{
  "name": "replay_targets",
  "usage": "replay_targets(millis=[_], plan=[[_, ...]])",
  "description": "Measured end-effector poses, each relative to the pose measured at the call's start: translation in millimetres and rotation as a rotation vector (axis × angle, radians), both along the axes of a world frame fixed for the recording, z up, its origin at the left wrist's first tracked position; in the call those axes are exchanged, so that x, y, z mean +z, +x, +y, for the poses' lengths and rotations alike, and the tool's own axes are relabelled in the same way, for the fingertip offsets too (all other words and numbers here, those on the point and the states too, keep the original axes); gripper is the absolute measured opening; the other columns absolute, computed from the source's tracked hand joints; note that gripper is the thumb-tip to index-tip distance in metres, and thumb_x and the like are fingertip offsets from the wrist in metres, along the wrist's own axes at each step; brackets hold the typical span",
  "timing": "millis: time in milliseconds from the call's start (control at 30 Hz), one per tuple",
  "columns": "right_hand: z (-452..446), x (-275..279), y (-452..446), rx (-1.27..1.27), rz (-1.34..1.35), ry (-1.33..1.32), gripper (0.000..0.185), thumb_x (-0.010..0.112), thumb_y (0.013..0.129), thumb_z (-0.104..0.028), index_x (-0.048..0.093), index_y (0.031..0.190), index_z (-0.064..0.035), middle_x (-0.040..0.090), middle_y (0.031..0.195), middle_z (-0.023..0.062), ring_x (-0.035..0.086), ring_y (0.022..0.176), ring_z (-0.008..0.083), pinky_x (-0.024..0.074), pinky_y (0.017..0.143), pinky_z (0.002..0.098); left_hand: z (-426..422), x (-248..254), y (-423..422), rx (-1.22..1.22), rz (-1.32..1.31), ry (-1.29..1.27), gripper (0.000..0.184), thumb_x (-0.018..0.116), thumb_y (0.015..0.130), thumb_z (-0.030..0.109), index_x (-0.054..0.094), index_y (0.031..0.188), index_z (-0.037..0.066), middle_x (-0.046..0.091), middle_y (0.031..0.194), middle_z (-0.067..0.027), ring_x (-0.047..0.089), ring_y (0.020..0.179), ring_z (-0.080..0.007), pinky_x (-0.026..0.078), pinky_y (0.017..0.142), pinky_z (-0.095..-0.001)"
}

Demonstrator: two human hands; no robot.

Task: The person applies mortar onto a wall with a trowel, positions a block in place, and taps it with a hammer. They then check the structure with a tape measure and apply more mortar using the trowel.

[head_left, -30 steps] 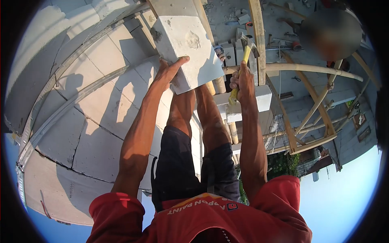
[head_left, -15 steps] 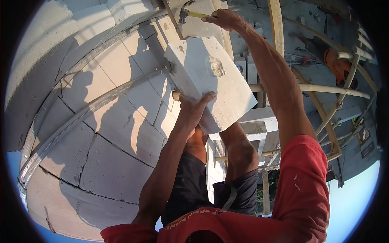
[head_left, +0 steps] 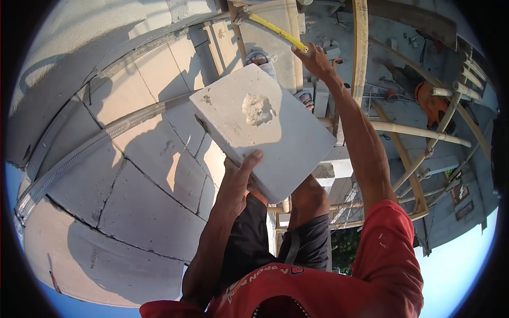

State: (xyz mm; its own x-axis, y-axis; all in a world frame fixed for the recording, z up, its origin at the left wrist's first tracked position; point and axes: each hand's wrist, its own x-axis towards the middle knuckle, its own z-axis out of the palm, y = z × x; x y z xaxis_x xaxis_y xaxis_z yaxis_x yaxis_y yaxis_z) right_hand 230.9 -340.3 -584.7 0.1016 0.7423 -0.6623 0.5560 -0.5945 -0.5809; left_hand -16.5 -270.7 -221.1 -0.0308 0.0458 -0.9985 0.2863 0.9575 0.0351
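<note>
Block first: pale concrete block [head_left: 265,131], tilted, in front of the knees [head_left: 307,199], pit [head_left: 257,109] in its upper face. Left hand [head_left: 237,180] clamped on its near-left edge, thumb on top; fingers underneath hidden. Can't tell if a leg also bears the weight.

Right hand [head_left: 317,61] closed round the butt of a yellow-handled hammer [head_left: 275,31], head blurred and well out past the block.

Risks, my read:
- Drop: one visible hand on one edge. A knock off-centre could twist the block out, towards the sandalled feet [head_left: 258,57] just past it.
- Crack: the pit probably thins the middle. A hard hit there could split the block, leaving the far piece unsupported.
- Thumb: it lies on the struck-looking face, so a short or glancing blow could catch it.
- Hammer: butt-end grip gives little control; a sweaty or dusty palm could let it fly.
- Bystander: person in orange [head_left: 428,103] beyond the bamboo pole [head_left: 419,132]; loose chips might reach them.
</note>
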Motion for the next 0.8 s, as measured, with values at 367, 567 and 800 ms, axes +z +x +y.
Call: replay_targets(millis=[367,567,800], plan=[[-80,382,-20,-1.046,1.320,-0.426,0.087,0.045,0.096,-0.074,0.044,0.152,-0.0076,0.056,0.145,0.0157,0.057,0.130,0.0246,0.0511,0.104,0.0401,-26,168,-3,-0.227,-0.173,0.191,0.105,0.082,0.076,0.047,0.026,0.151,-0.002,0.047,0.139,-0.0203,0.046,0.131,-0.0304,0.038,0.110,-0.0472],[-98,527,-1,-1.087,1.121,-0.239,0.085,0.065,0.090,-0.063,0.048,0.147,-0.0021,0.063,0.134,0.0167,0.065,0.118,0.0271,0.0533,0.100,0.0412,-1,249,-13,-0.171,-0.487,0.224,0.115,0.085,0.071,0.045,0.022,0.154,-0.003,0.048,0.139,-0.0186,0.046,0.130,-0.0273,0.035,0.112,-0.0421],[-42,653,35,-0.959,0.885,-0.130,0.080,0.071,0.075,-0.041,0.050,0.140,0.0004,0.063,0.123,0.0179,0.063,0.109,0.0296,0.0528,0.092,0.0410,27,283,-16,-0.086,-0.903,0.226,0.130,0.086,0.071,0.052,0.008,0.161,0.001,0.032,0.155,-0.0210,0.033,0.143,-0.0323,0.029,0.118,-0.0450]])
